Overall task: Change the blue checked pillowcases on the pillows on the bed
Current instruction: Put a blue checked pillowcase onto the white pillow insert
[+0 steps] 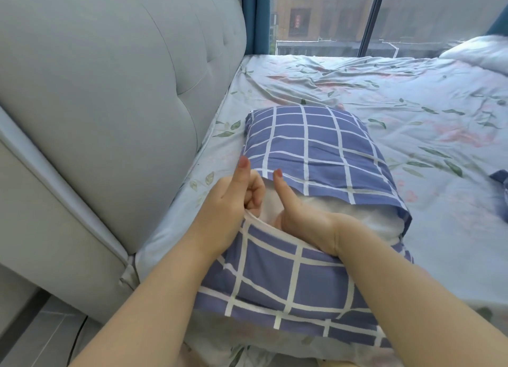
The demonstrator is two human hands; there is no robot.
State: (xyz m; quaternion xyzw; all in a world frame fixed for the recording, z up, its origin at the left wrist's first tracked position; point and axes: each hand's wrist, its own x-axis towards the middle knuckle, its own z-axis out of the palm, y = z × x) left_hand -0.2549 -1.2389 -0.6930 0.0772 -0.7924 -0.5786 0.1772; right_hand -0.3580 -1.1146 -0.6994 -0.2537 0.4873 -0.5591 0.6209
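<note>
A pillow in a blue checked pillowcase [316, 147] lies on the bed, its envelope opening facing up across the middle. The white pillow [357, 218] shows through the gap between the two flaps. My left hand [233, 207] grips the left end of the near flap's edge with curled fingers, thumb raised. My right hand [305, 223] lies over the same edge beside it. Its fingers are hooked down into the opening and hidden, and its thumb points up to the far flap's edge.
A floral sheet [412, 105] covers the bed. The padded grey headboard [110, 78] stands close on the left. A white pillow [481, 53] lies at the far right by the window [330, 17]. A dark blue cloth [500, 180] shows at the right edge.
</note>
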